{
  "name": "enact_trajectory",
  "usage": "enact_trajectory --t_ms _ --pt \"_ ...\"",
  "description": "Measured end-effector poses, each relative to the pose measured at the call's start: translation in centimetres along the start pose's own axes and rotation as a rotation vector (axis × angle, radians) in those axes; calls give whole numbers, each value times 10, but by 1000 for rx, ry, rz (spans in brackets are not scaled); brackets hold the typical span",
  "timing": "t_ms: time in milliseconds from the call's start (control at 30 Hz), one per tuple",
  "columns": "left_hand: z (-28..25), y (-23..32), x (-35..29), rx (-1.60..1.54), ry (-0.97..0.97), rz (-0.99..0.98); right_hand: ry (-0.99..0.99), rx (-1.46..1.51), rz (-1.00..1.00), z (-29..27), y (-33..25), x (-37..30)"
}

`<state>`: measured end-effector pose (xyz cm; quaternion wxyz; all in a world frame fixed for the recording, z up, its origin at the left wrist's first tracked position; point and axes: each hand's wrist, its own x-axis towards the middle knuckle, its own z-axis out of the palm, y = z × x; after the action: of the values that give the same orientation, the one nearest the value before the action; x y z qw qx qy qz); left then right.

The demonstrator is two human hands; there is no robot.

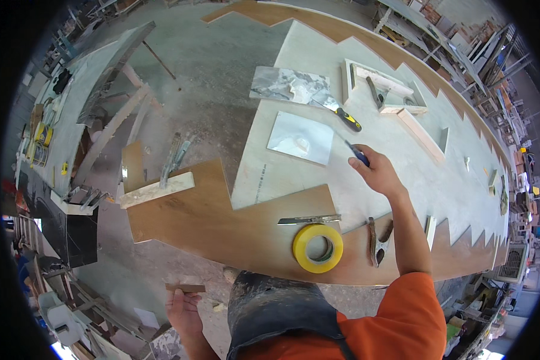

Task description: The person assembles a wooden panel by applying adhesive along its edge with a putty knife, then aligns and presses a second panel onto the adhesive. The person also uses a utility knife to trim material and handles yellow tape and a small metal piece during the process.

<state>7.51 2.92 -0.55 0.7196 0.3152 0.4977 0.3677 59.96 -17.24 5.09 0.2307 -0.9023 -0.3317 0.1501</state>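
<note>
Right grip [375, 170]: wrapped around a blue-handled spatula [360, 156] (thin blade pointing forward-left).
Left grip [185, 312]: pinching a small brown strip [187, 288].
Square plate [285, 129]: left of the right grip, bearing a white dab.
Yellow tape roll [301, 248]: on the tabletop [357, 195], bodyward of the right grip.

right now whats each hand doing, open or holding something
Left hand: closed on a thin brown strip.
Right hand: closed on a blue-handled tool.
</note>
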Motion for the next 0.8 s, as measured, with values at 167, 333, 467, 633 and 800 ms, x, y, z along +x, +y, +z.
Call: enact_trajectory --t_ms 167,333,467,633,800 --pt "-7 -3 -4 66 -7 -24 -4 -23 -90 20 19 -9" --pt "3 -2 -14 42 35 -13 -23 -45 -222 37 33 1" --pt "-8 -3 -15 57 -35 -21 -39 -3 -189 52 43 4" --pt "4 -2 -21 26 72 -20 -44 -163 -212 47 36 7" --pt "-20 -6 -22 -17 -31 19 -67 -44 -193 9 -16 6"
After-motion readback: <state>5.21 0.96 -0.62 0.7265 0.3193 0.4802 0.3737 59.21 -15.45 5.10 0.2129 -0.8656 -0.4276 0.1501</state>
